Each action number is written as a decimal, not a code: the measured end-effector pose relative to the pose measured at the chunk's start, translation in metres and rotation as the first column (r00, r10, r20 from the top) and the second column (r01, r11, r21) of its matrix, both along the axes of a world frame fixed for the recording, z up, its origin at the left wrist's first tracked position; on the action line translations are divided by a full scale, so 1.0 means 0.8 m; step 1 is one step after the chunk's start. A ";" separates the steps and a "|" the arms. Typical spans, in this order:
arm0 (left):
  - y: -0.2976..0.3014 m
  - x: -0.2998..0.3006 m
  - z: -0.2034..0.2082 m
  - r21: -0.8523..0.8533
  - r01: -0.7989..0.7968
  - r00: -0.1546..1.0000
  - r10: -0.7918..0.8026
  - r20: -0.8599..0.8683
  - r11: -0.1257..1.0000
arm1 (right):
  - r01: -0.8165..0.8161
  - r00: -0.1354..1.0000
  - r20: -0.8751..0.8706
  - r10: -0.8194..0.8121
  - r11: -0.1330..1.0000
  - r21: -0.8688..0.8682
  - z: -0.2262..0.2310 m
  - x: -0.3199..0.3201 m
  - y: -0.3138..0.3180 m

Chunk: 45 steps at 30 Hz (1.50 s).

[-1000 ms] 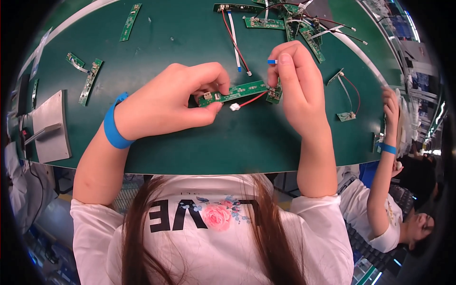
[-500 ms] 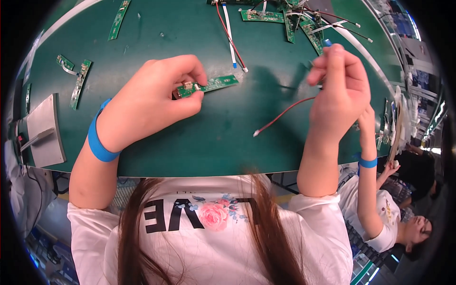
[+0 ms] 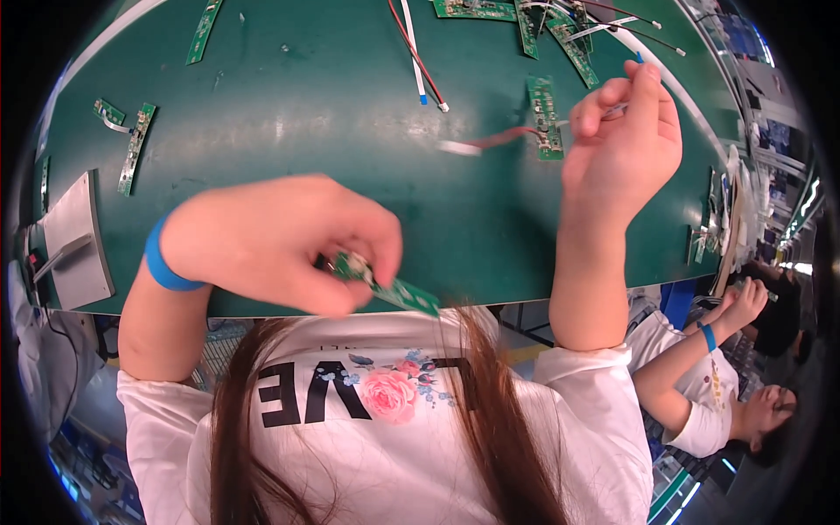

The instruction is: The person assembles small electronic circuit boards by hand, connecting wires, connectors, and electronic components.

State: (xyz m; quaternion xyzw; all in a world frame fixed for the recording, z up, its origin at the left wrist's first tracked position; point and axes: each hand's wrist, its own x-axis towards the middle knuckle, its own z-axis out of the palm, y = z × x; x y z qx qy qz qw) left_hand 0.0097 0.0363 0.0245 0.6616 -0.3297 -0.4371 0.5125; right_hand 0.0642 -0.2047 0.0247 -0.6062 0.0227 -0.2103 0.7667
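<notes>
Green circuit board strip in hand: in the head view, the long board [image 3: 407, 297] is gripped by the left hand [image 3: 280, 241], toward nine o'clock, its thumb and curled fingers closed around one end. The free end points to four o'clock, over the table's near edge [image 3: 516, 306]; a slackening pinch could drop it off that side, or a low swing could knock it on the edge. At two o'clock the right hand [image 3: 626, 140] appears to have thumb and forefinger pressed together on a ribbon cable, whose blue tip [image 3: 640, 59] pokes out above them. The smaller board [image 3: 544, 122] sits just beside those fingers, at their nine o'clock, its red lead [image 3: 503, 137] trailing outward; a sharp tug might strain the ribbon's joint. Whether that board touches the table, I cannot tell.
</notes>
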 end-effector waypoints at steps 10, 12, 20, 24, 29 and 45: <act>-0.030 -0.007 -0.013 -0.064 -0.475 0.845 0.435 -0.311 0.878 | -0.315 0.946 -0.127 0.299 0.941 -0.126 0.000 -0.041 0.045; -0.024 0.001 -0.018 -0.114 -0.591 0.789 0.543 -0.288 0.799 | -0.379 0.923 -0.133 0.362 0.916 -0.133 -0.003 -0.042 0.040; -0.020 0.001 -0.017 -0.188 -0.726 0.654 0.579 -0.486 0.662 | -0.526 0.824 -0.210 0.526 0.573 -0.628 0.008 -0.053 0.030; -0.020 -0.001 -0.016 -0.147 -0.740 0.643 0.626 -0.442 0.657 | -0.330 0.855 -0.088 0.512 0.405 -0.853 0.006 -0.048 0.024; -0.016 -0.003 -0.019 -0.130 -0.732 0.631 0.593 -0.501 0.669 | -0.399 0.870 -0.181 0.459 0.440 -0.805 0.005 -0.047 0.019; -0.024 -0.006 -0.023 -0.102 -0.778 0.549 0.593 -0.588 0.619 | -0.420 0.859 -0.077 0.506 0.610 -0.671 -0.023 -0.050 0.037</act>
